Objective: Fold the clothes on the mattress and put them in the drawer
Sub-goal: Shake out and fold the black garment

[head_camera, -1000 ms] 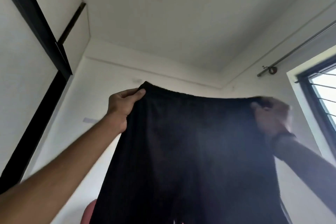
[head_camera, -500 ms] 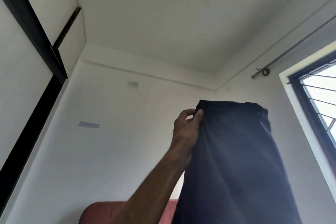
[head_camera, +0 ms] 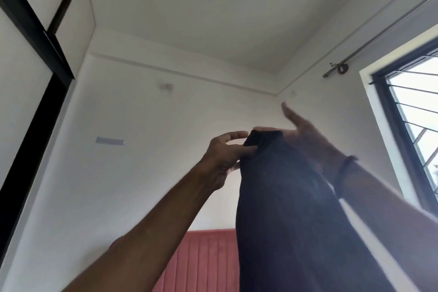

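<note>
Held up high at the centre of the view, the black garment (head_camera: 291, 208) hangs doubled lengthwise toward 6 o'clock. The left hand (head_camera: 225, 154) pinches its top edge from 9 o'clock, while the right hand (head_camera: 305, 135) lies flat-fingered against the top from 3 o'clock. A pink headboard (head_camera: 203, 261) shows below.

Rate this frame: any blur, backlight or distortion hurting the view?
Head view: right hand motion-blurred; window blown out, backlighting the dark garment so its folds barely read; left hand fairly sharp; wide-angle lens bends the curtain rod.
</note>
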A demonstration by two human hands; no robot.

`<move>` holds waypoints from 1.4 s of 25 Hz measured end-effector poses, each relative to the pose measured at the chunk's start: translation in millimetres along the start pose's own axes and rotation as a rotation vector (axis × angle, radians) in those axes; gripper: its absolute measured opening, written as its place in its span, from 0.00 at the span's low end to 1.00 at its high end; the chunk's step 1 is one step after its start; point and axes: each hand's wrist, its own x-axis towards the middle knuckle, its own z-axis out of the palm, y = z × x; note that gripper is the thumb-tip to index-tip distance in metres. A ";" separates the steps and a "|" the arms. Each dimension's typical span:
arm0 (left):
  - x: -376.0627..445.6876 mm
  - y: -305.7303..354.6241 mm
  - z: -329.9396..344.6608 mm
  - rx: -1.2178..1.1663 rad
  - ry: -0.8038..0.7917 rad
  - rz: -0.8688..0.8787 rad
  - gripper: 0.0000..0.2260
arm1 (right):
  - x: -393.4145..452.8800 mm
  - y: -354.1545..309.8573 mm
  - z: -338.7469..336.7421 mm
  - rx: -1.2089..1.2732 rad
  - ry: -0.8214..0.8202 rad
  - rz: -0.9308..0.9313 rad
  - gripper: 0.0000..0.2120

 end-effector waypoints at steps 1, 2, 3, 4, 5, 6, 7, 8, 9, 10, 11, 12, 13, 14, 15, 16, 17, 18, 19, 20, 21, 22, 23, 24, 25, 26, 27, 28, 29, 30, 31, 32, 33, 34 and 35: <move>4.0 -3.6 -3.7 0.059 0.044 0.024 0.21 | 1.0 1.6 26.0 -0.189 -0.065 0.036 0.43; 7.5 -6.6 -7.1 0.142 0.097 0.054 0.20 | -11.3 3.2 26.2 -0.464 -0.018 0.042 0.42; 10.7 -10.4 -9.0 0.232 0.142 0.087 0.21 | -9.9 14.2 31.9 -0.696 -0.037 0.064 0.44; 14.5 -14.6 -9.2 0.340 0.189 0.114 0.21 | -11.6 18.4 38.6 -0.899 -0.048 0.063 0.49; 17.1 -18.0 -8.3 0.430 0.217 0.153 0.21 | -13.2 18.0 44.0 -1.080 0.033 0.117 0.51; 17.6 -21.3 -4.6 0.521 0.239 0.192 0.19 | -13.2 20.0 50.6 -1.139 0.113 0.160 0.52; 17.9 -22.6 -0.5 0.594 0.257 0.221 0.18 | -12.6 32.6 62.3 -1.136 0.136 0.137 0.52; 17.7 -22.7 2.9 0.648 0.254 0.237 0.17 | -9.6 48.7 69.3 -1.081 0.162 0.139 0.55; 16.9 -22.9 3.7 0.688 0.244 0.245 0.16 | -3.7 59.7 67.9 -1.063 0.227 0.126 0.59; 15.6 -21.8 2.3 0.719 0.236 0.251 0.16 | 0.7 65.2 62.1 -1.107 0.304 0.091 0.59; 13.3 -20.9 -1.4 0.741 0.230 0.258 0.16 | 5.9 69.0 52.8 -1.182 0.367 0.064 0.54; 13.0 -20.3 -8.6 0.769 0.222 0.264 0.16 | 10.8 69.4 41.7 -1.236 0.421 0.050 0.42; 13.9 -21.5 -15.4 0.794 0.205 0.278 0.16 | 11.3 68.0 32.4 -1.296 0.484 0.039 0.28; 13.2 -24.6 -21.8 0.806 0.183 0.288 0.15 | 10.3 64.1 24.7 -1.354 0.540 0.028 0.16; 10.6 -28.0 -25.6 0.815 0.159 0.292 0.13 | 9.1 57.5 21.2 -1.417 0.596 0.015 0.09; 7.5 -32.4 -25.3 0.826 0.140 0.285 0.12 | 9.4 50.6 18.5 -1.516 0.641 -0.004 0.07; 4.9 -37.0 -20.6 0.840 0.123 0.271 0.11 | 9.3 43.1 21.3 -1.662 0.692 -0.006 0.06; 2.8 -41.6 -13.2 0.853 0.115 0.257 0.09 | 11.9 37.2 26.8 -1.832 0.735 -0.011 0.09; 0.6 -46.0 -3.7 0.862 0.120 0.254 0.07 | 13.3 34.0 34.2 -1.982 0.759 0.013 0.12; -0.8 -50.1 6.0 0.865 0.139 0.255 0.06 | 15.8 32.3 39.1 -2.080 0.780 0.026 0.14; -3.4 -53.7 15.1 0.854 0.167 0.262 0.05 | 14.0 30.5 44.3 -2.104 0.807 0.026 0.14; -6.1 -55.5 22.0 0.840 0.201 0.285 0.04 | 9.4 26.2 45.4 -2.029 0.843 0.007 0.14; -11.9 -55.7 27.4 0.820 0.237 0.336 0.04 | -1.6 21.4 47.0 -1.882 0.893 -0.012 0.14; -19.2 -55.4 31.2 0.796 0.265 0.420 0.04 | -14.7 21.5 45.6 -1.701 0.952 -0.047 0.14; -29.1 -52.8 35.2 0.777 0.268 0.518 0.05 | -29.1 25.5 44.7 -1.502 1.009 -0.098 0.14; -43.4 -53.5 40.3 0.752 0.252 0.598 0.06 | -45.1 37.2 46.2 -1.281 1.072 -0.186 0.15; -57.7 -53.2 45.7 0.717 0.226 0.649 0.07 | -60.5 52.9 52.2 -1.053 1.147 -0.327 0.16; -76.2 -58.6 52.7 0.677 0.195 0.656 0.08 | -78.3 77.4 58.5 -0.841 1.224 -0.504 0.16; -96.0 -66.4 57.7 0.642 0.182 0.652 0.08 | -95.1 105.1 66.4 -0.710 1.297 -0.708 0.15; -114.5 -74.2 59.9 0.619 0.181 0.656 0.08 | -108.9 133.0 75.9 -0.688 1.338 -0.892 0.15; -138.2 -88.5 63.6 0.594 0.169 0.642 0.08 | -127.8 168.2 84.9 -0.733 1.332 -0.992 0.15; -160.8 -102.3 64.9 0.562 0.156 0.635 0.08 | -145.0 201.7 91.8 -0.816 1.288 -1.044 0.18; -184.1 -116.5 65.5 0.529 0.135 0.618 0.08 | -163.1 233.8 98.6 -0.927 1.206 -1.035 0.25; -211.5 -136.2 65.8 0.508 0.106 0.585 0.08 | -184.9 270.8 104.0 -1.049 1.130 -0.960 0.32; -239.0 -155.1 64.1 0.522 0.078 0.561 0.08 | -206.6 304.5 109.9 -1.159 1.078 -0.883 0.38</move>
